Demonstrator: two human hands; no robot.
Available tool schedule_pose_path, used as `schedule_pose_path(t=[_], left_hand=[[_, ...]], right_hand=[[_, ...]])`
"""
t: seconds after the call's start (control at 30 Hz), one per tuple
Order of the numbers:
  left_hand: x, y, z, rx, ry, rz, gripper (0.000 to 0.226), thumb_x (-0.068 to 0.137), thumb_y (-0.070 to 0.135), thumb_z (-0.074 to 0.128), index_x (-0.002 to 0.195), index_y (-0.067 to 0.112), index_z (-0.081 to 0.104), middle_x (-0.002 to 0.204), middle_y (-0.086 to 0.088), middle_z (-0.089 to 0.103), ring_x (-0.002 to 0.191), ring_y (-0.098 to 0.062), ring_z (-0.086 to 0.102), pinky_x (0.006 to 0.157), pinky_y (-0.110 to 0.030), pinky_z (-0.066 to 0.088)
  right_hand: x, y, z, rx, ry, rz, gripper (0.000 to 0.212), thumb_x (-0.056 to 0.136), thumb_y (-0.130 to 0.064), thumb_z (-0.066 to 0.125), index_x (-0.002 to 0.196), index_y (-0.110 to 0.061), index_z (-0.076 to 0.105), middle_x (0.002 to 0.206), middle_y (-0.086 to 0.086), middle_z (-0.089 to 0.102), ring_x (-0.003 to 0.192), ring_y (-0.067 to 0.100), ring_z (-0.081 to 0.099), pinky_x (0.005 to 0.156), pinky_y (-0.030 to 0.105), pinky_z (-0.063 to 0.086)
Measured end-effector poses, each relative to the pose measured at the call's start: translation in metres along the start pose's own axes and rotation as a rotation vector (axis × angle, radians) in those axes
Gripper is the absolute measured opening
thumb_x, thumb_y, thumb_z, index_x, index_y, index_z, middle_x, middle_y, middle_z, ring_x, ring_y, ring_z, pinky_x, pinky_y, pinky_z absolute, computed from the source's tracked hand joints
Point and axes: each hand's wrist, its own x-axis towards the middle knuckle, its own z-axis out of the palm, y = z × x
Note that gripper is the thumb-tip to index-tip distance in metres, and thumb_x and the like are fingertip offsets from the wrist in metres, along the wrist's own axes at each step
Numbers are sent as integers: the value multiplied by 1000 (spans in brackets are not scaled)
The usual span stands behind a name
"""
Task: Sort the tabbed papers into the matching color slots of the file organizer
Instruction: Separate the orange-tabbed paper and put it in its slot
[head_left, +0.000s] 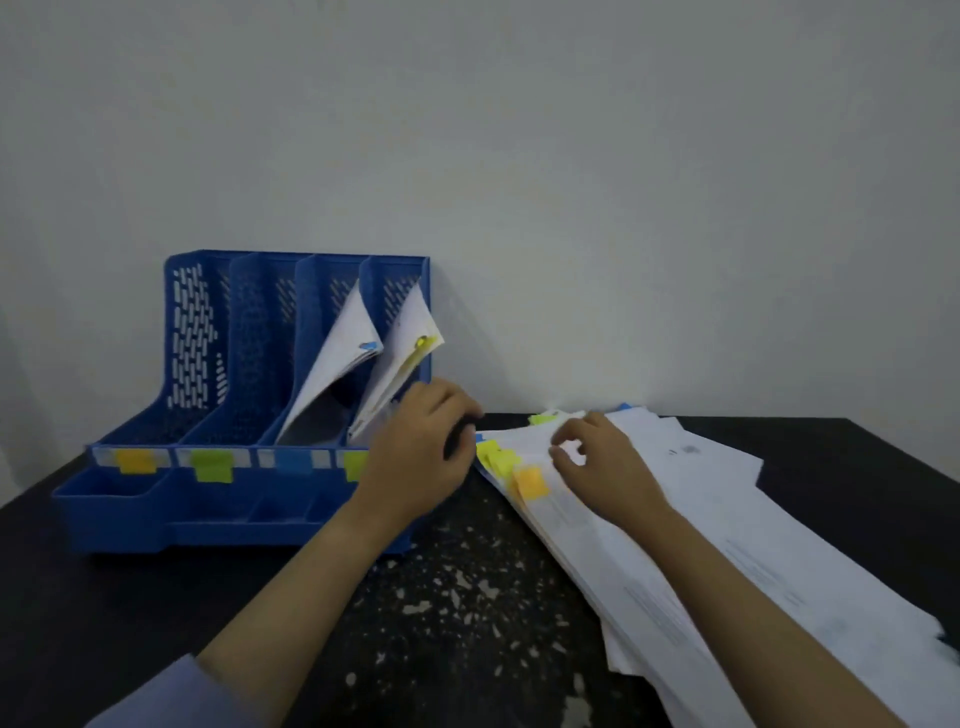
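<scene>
One blue file organizer (249, 395) sits at nine o'clock, four upright slots, four colour labels along its front: orange (135, 460), green (212, 465), blue (293, 461), yellow-green (355, 464). Two slots hold papers, the third a blue-tabbed sheaf (337, 364), the fourth a yellow-tabbed one (402, 364). The fanned paper pile (727, 530) spreads toward four o'clock, with several yellow tabs and one orange tab (531, 483) showing. Left hand (415, 457) hovers between organizer and pile, fingers curled; whether it holds anything, I cannot tell. Right hand (602, 462) rests on the pile, fingertips pinching at a sheet's edge. Dark speckled table (457, 613), plain pale wall (571, 156).
</scene>
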Motion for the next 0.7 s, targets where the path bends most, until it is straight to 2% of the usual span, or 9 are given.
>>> schedule_pose_path(t=[0.1, 0.2, 0.27, 0.33, 0.4, 0.47, 0.7], left_hand=[[-14, 15, 39, -130, -146, -193, 13, 86, 23, 60, 99, 23, 61, 95, 10, 53, 89, -8, 50, 71, -28, 47], [-24, 24, 72, -288, -314, -492, 34, 84, 31, 64, 116, 23, 56, 107, 5, 52, 102, -16, 53, 83, -29, 46], [-30, 27, 90, -251, -441, -628, 51, 82, 40, 64, 127, 23, 47, 122, -4, 50, 113, -24, 47, 92, -34, 42], [-33, 29, 105, -130, -531, -689, 65, 79, 52, 62, 133, 25, 38, 130, -7, 45, 120, -32, 40, 98, -41, 37], [-34, 31, 115, -108, -564, -748, 72, 78, 58, 59, 136, 26, 31, 134, -9, 42, 124, -35, 35, 102, -44, 33], [-33, 34, 124, -122, -557, -781, 72, 77, 59, 60, 134, 26, 30, 134, -9, 43, 125, -35, 34, 103, -45, 32], [-24, 37, 131, -85, -485, -843, 77, 70, 46, 71, 133, 29, 32, 130, -10, 43, 124, -34, 34, 100, -47, 29]], right_hand=[[-20, 55, -28, -83, -137, 258, 27, 89, -31, 58, 112, -16, 59, 120, 10, 48, 109, 25, 51, 96, 35, 41], [-44, 106, -57, -170, -237, 509, 43, 88, -40, 57, 125, -20, 51, 133, 13, 41, 117, 31, 47, 101, 40, 39], [-62, 135, -75, -210, -228, 635, 55, 88, -44, 56, 134, -18, 43, 137, 18, 36, 121, 37, 43, 102, 43, 38], [-78, 157, -88, -270, -206, 738, 67, 87, -50, 54, 140, -15, 34, 141, 20, 32, 126, 41, 35, 103, 46, 34], [-89, 169, -92, -334, -216, 790, 75, 84, -57, 53, 142, -14, 30, 141, 20, 31, 128, 40, 32, 104, 46, 31], [-95, 172, -93, -372, -236, 793, 78, 81, -62, 53, 139, -14, 34, 138, 18, 35, 127, 38, 34, 103, 46, 32], [-102, 159, -95, -246, -257, 801, 82, 65, -65, 69, 126, -17, 41, 127, 11, 43, 115, 30, 45, 97, 45, 41]])
